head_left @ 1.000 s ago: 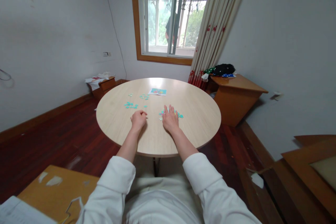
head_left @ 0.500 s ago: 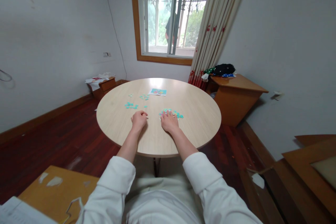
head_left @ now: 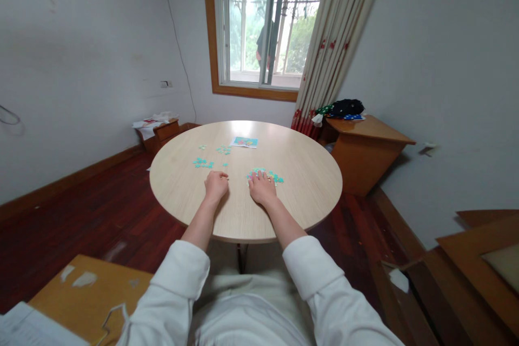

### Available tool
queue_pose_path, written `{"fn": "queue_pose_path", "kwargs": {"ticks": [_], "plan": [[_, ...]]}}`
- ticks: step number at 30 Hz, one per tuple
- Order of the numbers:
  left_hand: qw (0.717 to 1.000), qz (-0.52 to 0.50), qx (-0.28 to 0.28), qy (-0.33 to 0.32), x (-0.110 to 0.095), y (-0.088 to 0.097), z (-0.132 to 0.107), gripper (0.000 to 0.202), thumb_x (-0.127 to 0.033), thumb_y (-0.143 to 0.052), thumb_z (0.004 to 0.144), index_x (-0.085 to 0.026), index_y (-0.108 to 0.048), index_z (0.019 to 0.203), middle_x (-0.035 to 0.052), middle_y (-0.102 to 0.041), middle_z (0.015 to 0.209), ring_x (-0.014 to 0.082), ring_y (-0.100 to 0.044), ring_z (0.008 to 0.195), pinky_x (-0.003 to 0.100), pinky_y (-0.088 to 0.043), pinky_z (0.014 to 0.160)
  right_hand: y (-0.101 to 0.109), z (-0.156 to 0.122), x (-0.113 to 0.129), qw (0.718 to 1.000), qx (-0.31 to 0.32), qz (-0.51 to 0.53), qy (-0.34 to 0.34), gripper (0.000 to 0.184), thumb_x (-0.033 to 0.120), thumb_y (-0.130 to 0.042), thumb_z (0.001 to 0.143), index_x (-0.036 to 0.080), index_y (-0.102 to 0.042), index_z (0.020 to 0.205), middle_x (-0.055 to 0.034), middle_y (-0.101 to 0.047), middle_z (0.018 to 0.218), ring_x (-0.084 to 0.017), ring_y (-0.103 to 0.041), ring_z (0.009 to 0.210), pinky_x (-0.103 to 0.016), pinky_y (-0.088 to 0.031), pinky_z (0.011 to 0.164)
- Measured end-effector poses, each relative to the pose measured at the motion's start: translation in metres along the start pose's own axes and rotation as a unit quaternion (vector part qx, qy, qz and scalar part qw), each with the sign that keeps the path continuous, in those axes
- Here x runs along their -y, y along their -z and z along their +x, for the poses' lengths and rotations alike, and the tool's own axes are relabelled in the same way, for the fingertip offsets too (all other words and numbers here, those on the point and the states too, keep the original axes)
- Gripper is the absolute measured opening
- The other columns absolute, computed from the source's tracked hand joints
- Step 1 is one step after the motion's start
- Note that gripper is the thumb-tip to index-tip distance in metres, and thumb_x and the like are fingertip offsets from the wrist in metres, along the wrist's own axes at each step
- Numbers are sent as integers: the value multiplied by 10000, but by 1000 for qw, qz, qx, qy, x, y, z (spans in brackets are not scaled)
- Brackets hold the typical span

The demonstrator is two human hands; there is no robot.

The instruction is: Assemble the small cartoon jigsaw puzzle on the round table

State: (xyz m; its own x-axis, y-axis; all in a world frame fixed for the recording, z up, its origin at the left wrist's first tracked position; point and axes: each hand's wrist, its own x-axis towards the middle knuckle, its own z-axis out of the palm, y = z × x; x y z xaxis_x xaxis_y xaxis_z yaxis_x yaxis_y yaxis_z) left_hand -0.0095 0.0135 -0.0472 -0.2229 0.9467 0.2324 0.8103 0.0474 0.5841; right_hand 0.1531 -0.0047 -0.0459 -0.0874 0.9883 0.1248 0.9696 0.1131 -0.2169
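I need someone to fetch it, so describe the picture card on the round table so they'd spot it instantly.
Find the round wooden table by the window. On its far side, nearest the window, lies the picture card. It is the only flat rectangular sheet; its neighbours are small loose teal puzzle pieces.

A window (head_left: 259,27) with a pale curtain (head_left: 332,38) fills the far wall. Right of the table (head_left: 308,173) stands a wooden cabinet (head_left: 365,151) bearing a dark bundle (head_left: 344,107). A picture card (head_left: 244,142) lies on the table's far side. Papers (head_left: 152,121) top a low box (head_left: 164,132) by the left wall.
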Motion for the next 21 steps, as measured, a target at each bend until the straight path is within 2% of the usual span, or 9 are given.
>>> {"fn": "queue_pose_path", "kwargs": {"ticks": [4,7,12,16,21], "plan": [[992,96,33,-70,-5,-4,-3,366,-173,-384,768,-172,-654,1015,114,-580,1197,233,-516,1115,353,-364,956,-2,1,0,1000,2,-3,-2,509,341,-224,919,140,-328,1375,-124,-280,1454,-253,-223,1337,-446,-130,1066],[978,169,63,-103,-11,-10,-7,427,-218,-329,820,-136,-543,1180,156,-464,1326,257,-401,1236,428,-260,1033,-2,2,1,1000,2,-3,-4,510,344,-217,921,145,-323,1377,-118,-277,1456,-245,-213,1341,-444,-122,1068],[973,198,87,-81,-16,-18,-9,508,-304,-260,865,-119,-385,1321,159,-307,1439,264,-258,1328,474,-145,1073,-1,0,4,1000,9,-3,-8,509,341,-215,923,144,-315,1381,-120,-274,1457,-237,-212,1341,-439,-116,1069],[974,197,93,-65,-20,-18,-8,544,-350,-246,865,-112,-360,1341,161,-290,1446,266,-230,1341,473,-137,1076,-3,1,3,1000,3,-5,-6,510,346,-218,922,144,-321,1379,-123,-275,1456,-238,-223,1336,-443,-120,1069],[978,198,32,-55,-25,-19,0,544,-364,-330,834,-55,-435,1269,220,-322,1409,317,-300,1295,445,-201,1052,-3,4,0,1000,-1,-1,-4,509,340,-228,920,137,-325,1377,-121,-286,1452,-248,-221,1337,-442,-124,1069]]}}
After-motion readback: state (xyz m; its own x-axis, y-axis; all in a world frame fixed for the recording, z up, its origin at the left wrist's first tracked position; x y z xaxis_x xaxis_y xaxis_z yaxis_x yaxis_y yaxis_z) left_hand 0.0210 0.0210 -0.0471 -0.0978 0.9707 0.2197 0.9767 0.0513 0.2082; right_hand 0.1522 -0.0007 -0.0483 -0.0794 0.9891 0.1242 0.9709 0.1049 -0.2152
